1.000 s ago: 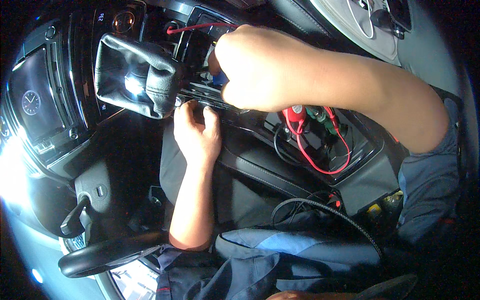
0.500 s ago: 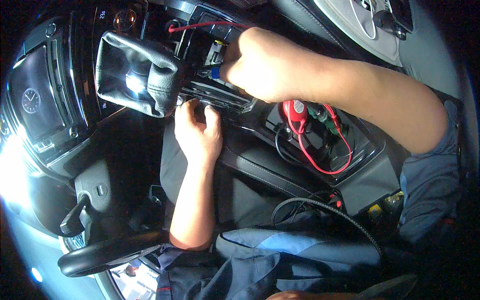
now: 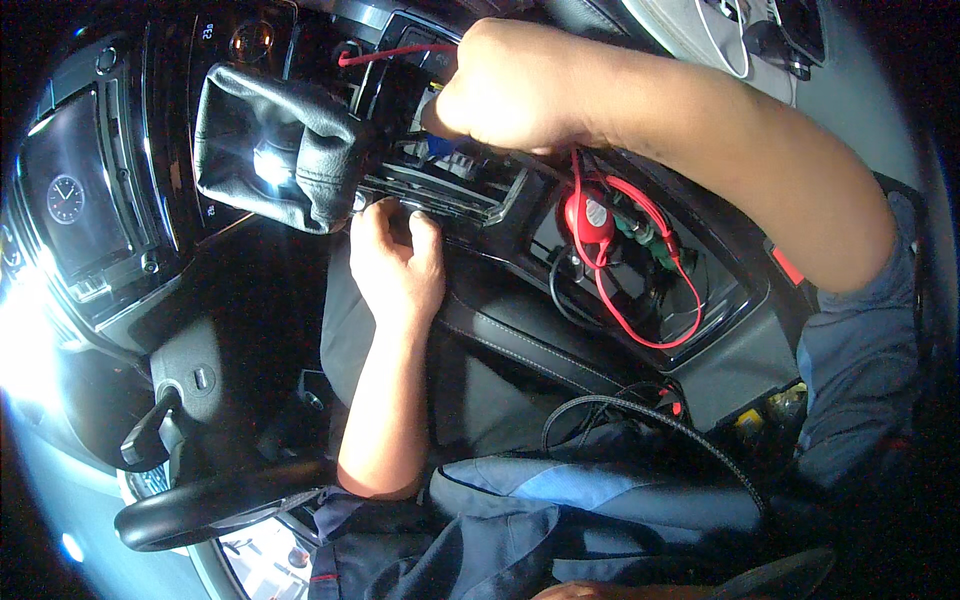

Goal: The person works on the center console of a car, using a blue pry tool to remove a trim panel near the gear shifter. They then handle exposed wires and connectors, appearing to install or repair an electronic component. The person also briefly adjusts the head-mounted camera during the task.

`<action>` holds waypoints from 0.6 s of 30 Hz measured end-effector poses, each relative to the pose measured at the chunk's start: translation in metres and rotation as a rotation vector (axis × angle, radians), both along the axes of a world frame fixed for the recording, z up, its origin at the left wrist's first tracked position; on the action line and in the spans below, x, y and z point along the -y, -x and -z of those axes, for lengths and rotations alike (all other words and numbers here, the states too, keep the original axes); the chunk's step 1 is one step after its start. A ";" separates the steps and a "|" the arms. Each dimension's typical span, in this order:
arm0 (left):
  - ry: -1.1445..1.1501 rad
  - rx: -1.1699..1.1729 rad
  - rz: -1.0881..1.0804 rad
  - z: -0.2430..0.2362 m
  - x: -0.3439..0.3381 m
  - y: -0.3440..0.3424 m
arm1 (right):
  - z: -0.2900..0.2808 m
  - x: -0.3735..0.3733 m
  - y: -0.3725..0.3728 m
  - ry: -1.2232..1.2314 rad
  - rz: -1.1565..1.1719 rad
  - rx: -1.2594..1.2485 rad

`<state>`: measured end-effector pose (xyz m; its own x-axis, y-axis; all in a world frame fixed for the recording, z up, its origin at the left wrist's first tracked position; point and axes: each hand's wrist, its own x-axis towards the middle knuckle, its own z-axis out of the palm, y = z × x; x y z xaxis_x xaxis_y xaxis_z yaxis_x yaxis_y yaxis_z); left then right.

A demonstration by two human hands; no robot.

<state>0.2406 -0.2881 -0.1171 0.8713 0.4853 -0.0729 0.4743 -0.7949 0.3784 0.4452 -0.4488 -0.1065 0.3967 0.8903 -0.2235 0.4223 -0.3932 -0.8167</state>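
1. Your left hand [image 3: 397,268] comes up from the lower edge of the view and meets the near side of the dark trim frame [image 3: 493,212] on the centre console, just beside the black stitched boot [image 3: 325,185].
2. Its fingers [image 3: 378,212] are bent at that edge, with the thumb [image 3: 426,230] spread apart from them; you cannot tell from this angle whether they pinch the frame or only rest against it.
3. Your right hand [image 3: 510,88] comes in from the right and lies over the far part of the frame, knuckles up and fingers curled down toward the opening. Their tips are partly hidden, so you cannot tell whether they grip anything.
4. Right under those fingers, inside the opening, is a small blue connector [image 3: 440,147], partly covered by your hand.
5. Beyond it, a red cable [image 3: 395,54] runs from a socket in the console and passes out of sight behind your right hand.
6. Below your right forearm, a red rounded device [image 3: 588,222] sits in the console tray [image 3: 712,325] next to a green piece [image 3: 640,240], its red lead looping over the tray.
7. A black braided cable [image 3: 672,413] arches near your lap.
8. On your left are the dashboard screen [image 3: 66,200], showing a clock dial, and the steering wheel [image 3: 170,528] at the lower left.
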 end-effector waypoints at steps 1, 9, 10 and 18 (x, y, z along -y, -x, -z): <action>-0.001 -0.003 -0.002 0.000 0.000 0.000 | -0.003 -0.001 -0.001 0.058 0.095 -0.144; -0.051 -0.008 0.054 -0.001 -0.001 0.000 | 0.001 -0.002 -0.001 -0.170 -0.340 0.622; -0.055 -0.011 0.053 -0.002 0.000 0.000 | 0.004 -0.002 0.003 -0.103 -0.195 0.324; -0.032 -0.023 0.024 -0.001 0.000 0.000 | 0.015 0.010 0.024 -0.083 0.060 -0.085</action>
<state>0.2402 -0.2876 -0.1158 0.8811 0.4665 -0.0776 0.4630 -0.8176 0.3423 0.4208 -0.4593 -0.1213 0.4329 0.8823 -0.1849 0.3279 -0.3452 -0.8794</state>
